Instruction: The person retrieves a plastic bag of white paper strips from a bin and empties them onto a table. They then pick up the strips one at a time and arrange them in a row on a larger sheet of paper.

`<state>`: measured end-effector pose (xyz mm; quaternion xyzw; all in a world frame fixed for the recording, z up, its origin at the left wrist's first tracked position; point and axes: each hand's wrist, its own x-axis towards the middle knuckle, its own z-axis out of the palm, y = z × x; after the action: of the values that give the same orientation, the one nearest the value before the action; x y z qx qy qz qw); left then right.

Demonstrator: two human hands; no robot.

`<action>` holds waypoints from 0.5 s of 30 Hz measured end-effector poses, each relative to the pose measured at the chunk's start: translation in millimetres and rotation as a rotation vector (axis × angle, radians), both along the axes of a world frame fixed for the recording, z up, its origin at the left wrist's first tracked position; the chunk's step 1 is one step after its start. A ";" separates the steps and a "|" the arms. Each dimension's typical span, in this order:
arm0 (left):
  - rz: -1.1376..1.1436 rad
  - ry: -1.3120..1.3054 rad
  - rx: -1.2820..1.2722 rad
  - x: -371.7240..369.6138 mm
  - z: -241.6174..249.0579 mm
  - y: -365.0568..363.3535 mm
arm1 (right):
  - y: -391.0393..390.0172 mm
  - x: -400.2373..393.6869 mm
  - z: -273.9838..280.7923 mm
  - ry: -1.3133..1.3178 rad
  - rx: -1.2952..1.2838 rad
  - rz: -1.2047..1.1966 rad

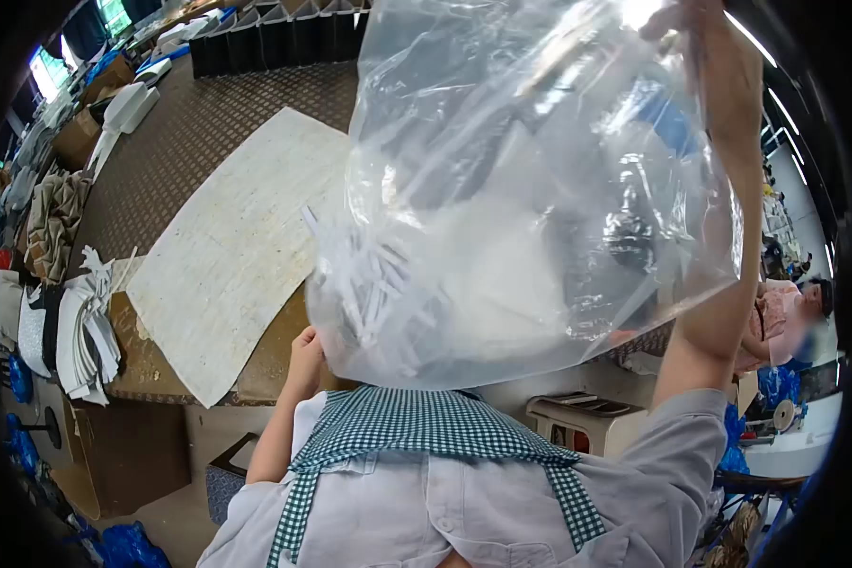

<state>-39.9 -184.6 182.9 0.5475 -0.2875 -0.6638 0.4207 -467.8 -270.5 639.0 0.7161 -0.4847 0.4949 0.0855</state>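
A large clear plastic bag hangs in front of me, over the table edge and my apron. My right hand is raised high at the top right and grips the bag's upper part, its fingers partly lost in glare. Low at the bag's left edge, my left hand is closed on the plastic. Thin white strips bunch in the lower left of the bag. A pale mass shows through its middle. Left of the bag, a worn whitish sheet lies on the brown patterned table.
Black divided bins line the table's back. Stacked white fabric pieces and folded beige cloth sit at left. Below are a cardboard box and a beige plastic stool. Another person is at far right.
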 end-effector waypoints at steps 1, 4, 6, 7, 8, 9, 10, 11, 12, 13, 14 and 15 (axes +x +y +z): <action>-0.024 0.006 -0.016 1.6 -3.3 -2.5 | 4.9 -4.1 -1.7 -0.016 0.002 -0.011; -0.041 0.043 -0.046 -0.3 -9.4 -11.0 | 15.5 -17.0 -17.3 -0.050 0.052 -0.043; -0.098 0.008 -0.013 -3.0 4.0 -16.1 | 16.6 -30.1 -48.4 -0.059 0.154 -0.057; -0.095 0.026 0.007 -5.4 6.3 -17.6 | 22.7 -32.1 -60.0 -0.099 0.185 -0.051; -0.148 0.013 -0.008 -4.8 4.8 -19.8 | 35.6 -30.8 -65.9 -0.216 0.235 -0.031; -0.131 0.041 -0.007 -9.6 8.7 -18.7 | 40.9 -34.5 -76.5 -0.255 0.164 -0.026; -0.116 0.064 -0.005 -13.7 15.0 -17.7 | 49.5 -35.4 -85.2 -0.281 0.169 -0.042; -0.100 0.083 -0.007 -14.9 19.2 -18.8 | 59.2 -34.9 -93.2 -0.311 0.170 -0.058; -0.112 0.100 -0.023 -12.9 13.9 -19.1 | 68.8 -34.7 -100.6 -0.338 0.164 -0.071; -0.101 0.114 -0.016 -11.9 14.0 -19.2 | 81.2 -36.0 -108.7 -0.427 0.250 -0.052; -0.088 0.130 -0.008 -12.5 14.8 -18.8 | 93.9 -32.6 -119.9 -0.515 0.216 -0.038; -0.075 0.150 -0.001 -15.0 16.3 -18.7 | 108.1 -28.7 -132.7 -0.598 0.181 -0.023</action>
<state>-54.9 -203.3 199.2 0.4852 -0.2758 -0.7180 0.4160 -496.4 -162.4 506.3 0.5380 -0.5385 0.6374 -0.1196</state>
